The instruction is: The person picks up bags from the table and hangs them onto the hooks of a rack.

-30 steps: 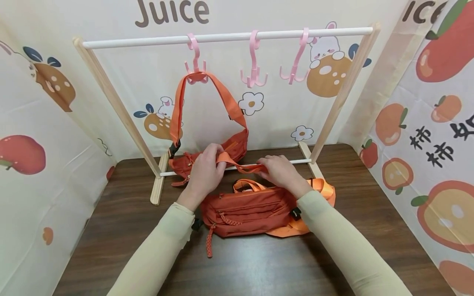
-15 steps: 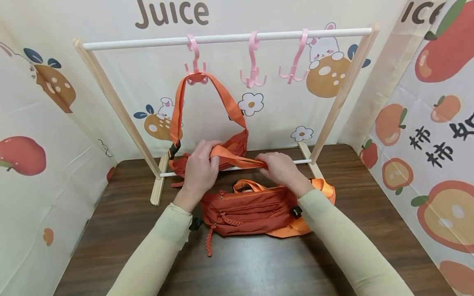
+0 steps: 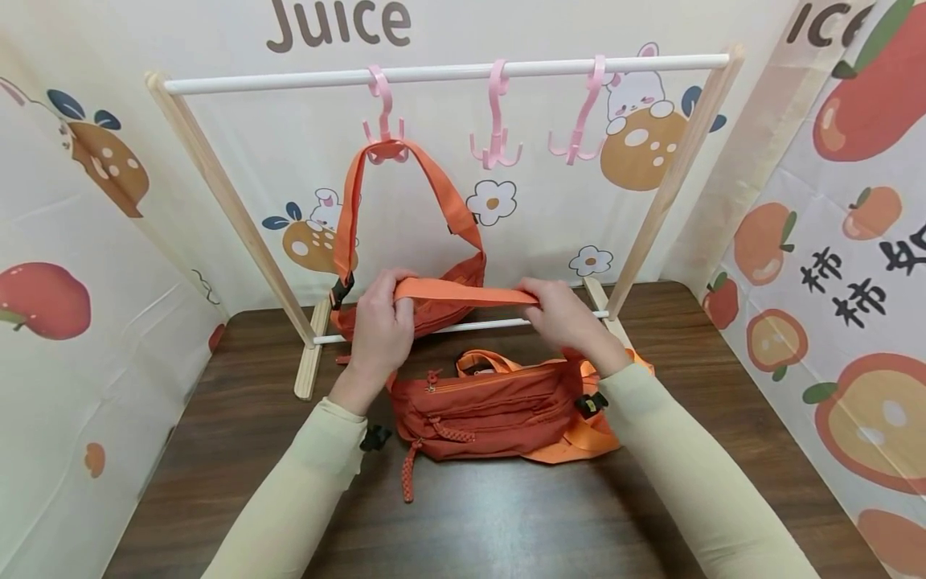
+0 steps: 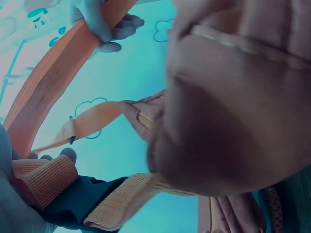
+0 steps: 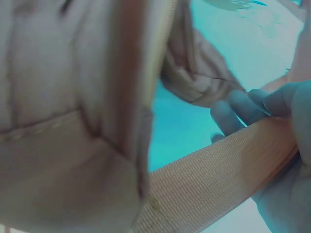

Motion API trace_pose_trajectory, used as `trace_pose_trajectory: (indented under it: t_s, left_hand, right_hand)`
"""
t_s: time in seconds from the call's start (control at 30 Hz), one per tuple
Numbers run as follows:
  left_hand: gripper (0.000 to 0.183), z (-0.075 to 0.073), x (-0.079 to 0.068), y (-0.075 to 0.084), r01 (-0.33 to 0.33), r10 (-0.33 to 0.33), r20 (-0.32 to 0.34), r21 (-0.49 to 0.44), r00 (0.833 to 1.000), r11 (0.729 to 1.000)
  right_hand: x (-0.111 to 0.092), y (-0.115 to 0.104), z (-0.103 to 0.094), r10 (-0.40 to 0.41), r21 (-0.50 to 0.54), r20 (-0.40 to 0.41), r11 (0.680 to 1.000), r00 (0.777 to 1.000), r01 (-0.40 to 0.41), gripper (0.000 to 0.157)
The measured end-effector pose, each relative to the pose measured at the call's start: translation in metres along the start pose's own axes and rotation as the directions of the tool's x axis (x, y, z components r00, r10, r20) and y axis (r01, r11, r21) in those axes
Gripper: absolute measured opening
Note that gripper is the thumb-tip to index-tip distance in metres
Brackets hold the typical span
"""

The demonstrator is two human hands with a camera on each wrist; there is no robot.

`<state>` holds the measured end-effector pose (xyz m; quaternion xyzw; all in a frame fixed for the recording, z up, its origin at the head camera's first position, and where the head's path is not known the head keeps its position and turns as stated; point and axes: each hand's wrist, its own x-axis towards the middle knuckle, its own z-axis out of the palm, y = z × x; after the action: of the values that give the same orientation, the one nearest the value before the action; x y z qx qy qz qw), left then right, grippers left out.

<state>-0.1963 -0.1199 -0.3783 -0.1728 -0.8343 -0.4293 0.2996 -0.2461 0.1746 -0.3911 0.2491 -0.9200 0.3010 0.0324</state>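
A rust-red waist bag with braided zipper pulls is in front of me in the head view. Its orange strap stretches between my two hands, above the bag. My left hand grips the strap's left end, and my right hand grips the right end. In the left wrist view, a black buckle lies on the webbing near the left hand. The right wrist view has the webbing running into the right hand's grasp. Brighter orange fabric shows under and behind the bag's right side.
Behind stands a rack with a white top bar and wooden posts. A similar bag hangs by its strap from the left pink hook. A middle hook and right hook hang beside it.
My hands have moved apart and slightly up. The strap, earlier slack and folded between them, is now spread wide and nearly straight. The bag has hardly shifted in the head view.
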Motion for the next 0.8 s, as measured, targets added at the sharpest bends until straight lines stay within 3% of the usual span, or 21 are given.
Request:
trace_pose_trajectory:
  t_s: [0.23, 0.4, 0.57, 0.8]
  left_hand:
    - [0.033, -0.013, 0.003, 0.007, 0.144, -0.14, 0.043, -0.128, 0.989, 0.981]
    - [0.034, -0.026, 0.004, 0.015, 0.248, -0.227, 0.124, -0.2, 0.966, 0.948]
    - [0.033, -0.036, 0.006, 0.023, 0.262, -0.235, 0.145, -0.215, 0.961, 0.941]
    - [0.03, -0.047, 0.009, 0.031, 0.23, -0.215, 0.115, -0.139, 0.97, 0.963]
  right_hand:
    - [-0.007, -0.014, -0.022, -0.003, 0.259, 0.008, 0.966, 1.0, 0.001, 0.018]
    - [-0.013, -0.028, -0.038, -0.016, 0.3, 0.02, 0.954, 1.0, 0.009, 0.008]
    - [-0.017, -0.04, -0.051, -0.048, 0.323, 0.042, 0.946, 0.998, 0.032, 0.011]
    - [-0.021, -0.055, -0.065, -0.092, 0.403, 0.002, 0.911, 0.996, 0.084, 0.017]
